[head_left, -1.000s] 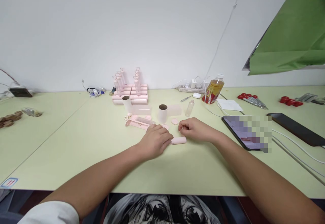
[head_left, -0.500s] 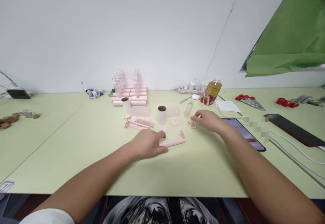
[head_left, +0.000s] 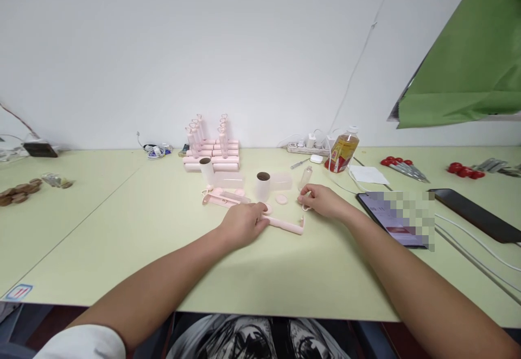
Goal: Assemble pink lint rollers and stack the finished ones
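- The left hand [head_left: 244, 223] lies low on the pale green bench [head_left: 285, 277], its fingers closed around the near end of a long pink plastic handle [head_left: 285, 224] that lies flat and points toward the right hand.
- The right hand [head_left: 319, 201] rests just beyond the handle's far end, fingertips pinched on a small pale looped piece [head_left: 306, 207]; it is too small to make out further.
- Risk, as I judge it: the looped piece is tiny and only lightly pinched, so a slip could drop it among the loose pink parts just ahead of the hands.
- The handle is held at one end only, so a push at its free end could swing it sideways.
- Just past the hands stand two white paper rolls with brown cores [head_left: 262, 185], with small pink discs [head_left: 280, 199] beside them; a careless wrist could topple a roll.
- To the right of the right hand lies a dark tablet [head_left: 386, 218] with white cables [head_left: 468, 239] trailing past it, easy for a forearm to snag.
- Farther back sit a stack of pink rollers [head_left: 211, 150], a yellow drink bottle [head_left: 342, 152] and a white power strip [head_left: 303, 147].
- Behind everything is a plain white wall [head_left: 203, 49]; a green cloth [head_left: 468, 65] hangs at the upper right.
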`<action>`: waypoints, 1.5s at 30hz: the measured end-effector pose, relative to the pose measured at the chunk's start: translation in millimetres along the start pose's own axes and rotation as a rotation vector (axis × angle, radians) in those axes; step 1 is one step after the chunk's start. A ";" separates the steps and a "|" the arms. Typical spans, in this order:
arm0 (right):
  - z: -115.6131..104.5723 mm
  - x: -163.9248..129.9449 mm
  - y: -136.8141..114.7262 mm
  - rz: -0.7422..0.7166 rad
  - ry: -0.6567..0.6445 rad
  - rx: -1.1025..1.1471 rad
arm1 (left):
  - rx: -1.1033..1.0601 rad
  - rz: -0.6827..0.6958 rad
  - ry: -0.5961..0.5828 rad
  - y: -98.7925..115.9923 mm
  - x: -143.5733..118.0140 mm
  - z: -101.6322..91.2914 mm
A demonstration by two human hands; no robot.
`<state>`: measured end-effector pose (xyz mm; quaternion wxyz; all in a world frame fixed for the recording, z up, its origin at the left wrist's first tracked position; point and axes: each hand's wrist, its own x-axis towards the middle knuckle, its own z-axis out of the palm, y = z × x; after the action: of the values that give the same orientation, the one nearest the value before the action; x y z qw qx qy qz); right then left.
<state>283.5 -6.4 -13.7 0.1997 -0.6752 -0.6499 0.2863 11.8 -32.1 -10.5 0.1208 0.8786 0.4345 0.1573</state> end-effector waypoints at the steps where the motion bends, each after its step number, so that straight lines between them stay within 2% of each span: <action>1: -1.0 -0.4 -0.6 0.008 0.010 -0.004 | 0.014 0.015 -0.005 1.3 -0.5 0.7; 6: -6.7 -2.9 -5.4 0.021 0.104 -0.100 | 0.140 0.025 -0.043 8.4 3.0 6.7; 10: -8.1 -1.2 -4.3 0.022 0.217 -0.160 | 0.165 -0.016 -0.018 8.2 10.2 11.8; 18: -8.6 3.3 0.9 0.064 0.249 -0.177 | 0.122 -0.024 0.023 2.2 12.9 10.6; 21: -8.8 4.9 2.1 0.082 0.321 -0.122 | 0.059 0.062 0.053 3.4 5.1 7.3; 23: -9.2 5.9 2.7 0.108 0.355 -0.074 | -0.009 0.168 0.039 6.5 -3.9 6.1; 25: -10.0 6.3 2.6 0.134 0.345 -0.051 | -0.097 0.316 -0.027 11.4 -13.9 6.3; 28: -12.0 4.4 -0.7 0.120 0.366 -0.009 | -0.193 0.516 -0.197 18.6 -23.5 9.3; 30: -12.9 1.0 -5.5 0.046 0.501 0.087 | -0.219 0.549 -0.257 19.7 -23.3 12.1; 32: -12.1 -4.2 -11.7 -0.081 0.653 0.213 | -0.247 0.515 -0.271 16.7 -18.9 14.6; 33: -10.6 -7.3 -15.0 -0.154 0.686 0.267 | -0.270 0.480 -0.270 13.9 -16.1 15.4; 35: -4.9 -14.0 -21.4 -0.295 0.632 0.331 | -0.335 0.394 -0.272 7.6 -11.3 16.4; 38: 9.0 -23.2 -29.9 -0.519 0.375 0.326 | -0.433 0.282 -0.295 1.7 -8.7 16.0; 41: 25.8 -29.8 -37.5 -0.715 0.150 0.275 | -0.436 0.290 -0.305 2.6 -9.8 13.9; 45: 43.4 -34.5 -44.1 -0.830 -0.036 0.190 | -0.394 0.334 -0.294 6.4 -10.8 10.7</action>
<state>222.1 -41.8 -13.8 0.3478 -0.3296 -0.8408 0.2519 14.3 -45.4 -20.0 0.3229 0.9109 0.2228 0.1275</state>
